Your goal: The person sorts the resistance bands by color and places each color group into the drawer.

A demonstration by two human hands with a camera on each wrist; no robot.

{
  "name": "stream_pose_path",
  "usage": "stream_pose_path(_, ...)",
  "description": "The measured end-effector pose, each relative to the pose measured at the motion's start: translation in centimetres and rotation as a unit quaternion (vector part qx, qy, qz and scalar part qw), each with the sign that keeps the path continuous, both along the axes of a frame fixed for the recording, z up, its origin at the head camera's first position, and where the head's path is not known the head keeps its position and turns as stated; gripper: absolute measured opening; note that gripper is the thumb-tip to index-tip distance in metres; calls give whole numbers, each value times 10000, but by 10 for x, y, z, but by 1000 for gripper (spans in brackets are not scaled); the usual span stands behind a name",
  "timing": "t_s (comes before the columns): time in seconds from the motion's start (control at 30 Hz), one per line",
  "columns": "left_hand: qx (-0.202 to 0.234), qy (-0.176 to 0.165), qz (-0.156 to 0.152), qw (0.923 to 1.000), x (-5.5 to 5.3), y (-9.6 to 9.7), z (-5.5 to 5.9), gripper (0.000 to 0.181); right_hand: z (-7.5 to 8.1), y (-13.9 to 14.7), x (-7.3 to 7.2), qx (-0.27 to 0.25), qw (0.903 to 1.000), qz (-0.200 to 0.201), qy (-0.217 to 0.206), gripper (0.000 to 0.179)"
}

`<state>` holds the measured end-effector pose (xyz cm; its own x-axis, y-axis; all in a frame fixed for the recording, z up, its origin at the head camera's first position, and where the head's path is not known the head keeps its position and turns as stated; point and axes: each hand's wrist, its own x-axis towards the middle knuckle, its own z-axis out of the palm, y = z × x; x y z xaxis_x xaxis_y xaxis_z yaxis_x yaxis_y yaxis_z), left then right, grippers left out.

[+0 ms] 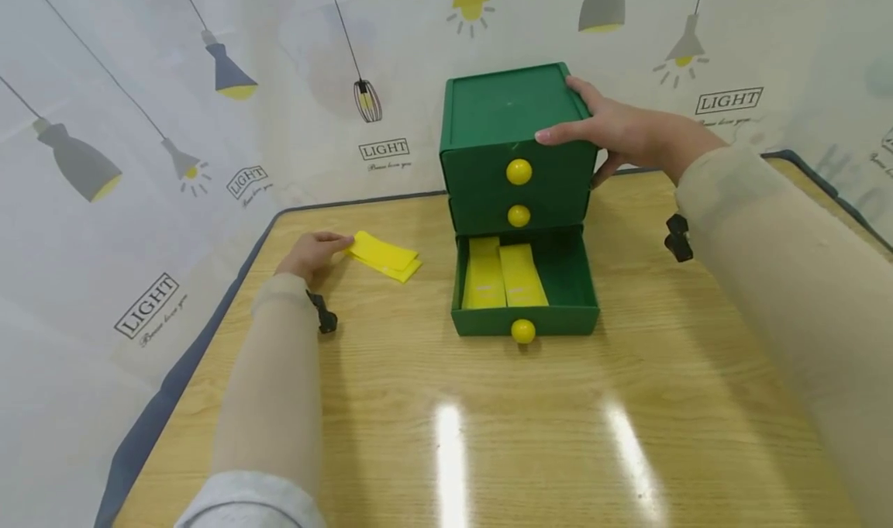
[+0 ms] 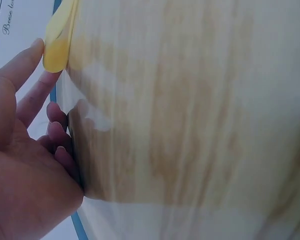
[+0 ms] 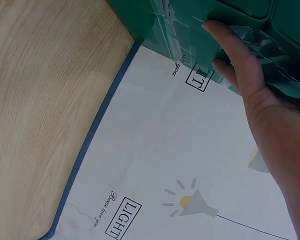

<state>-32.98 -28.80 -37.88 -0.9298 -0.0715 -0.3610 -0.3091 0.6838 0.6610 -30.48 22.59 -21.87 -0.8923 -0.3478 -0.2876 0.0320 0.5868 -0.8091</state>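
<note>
At the left of the table my left hand (image 1: 315,253) pinches the near end of two overlapping flat yellow packets (image 1: 384,255) between thumb and forefinger. The left wrist view shows the packet end (image 2: 56,54) at those fingertips, with the other fingers curled beneath. My right hand (image 1: 617,129) is spread over the upper right side of a green drawer box (image 1: 512,109), thumb on the top front edge, other fingers along the side. In the right wrist view, fingers (image 3: 240,60) touch the green side wall. The bottom drawer (image 1: 565,272) is pulled out and holds yellow packets (image 1: 523,276) side by side at its left.
Yellow round knobs (image 1: 519,172) mark the upper two drawers, both closed. Behind the box hangs a pale cloth (image 1: 300,140) printed with lamps. The wooden table (image 1: 391,373) has a dark blue edge. Clear tape (image 3: 170,30) shows on the box's side.
</note>
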Motion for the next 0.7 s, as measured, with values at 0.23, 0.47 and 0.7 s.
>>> stream_pose_path(0.23,26,4,141,9999,0,2,-1,62,-1,3,2,88,10000,-15,34,115)
stream_pose_path(0.47,65,184,185,9996,-1,2,-4,54,0,3,1,55,10000,-26,29,116)
stream_pose_path(0.7,348,137,306,9988,0,-3,-7,53,0,1,0,-50,10000,-3,-83,115)
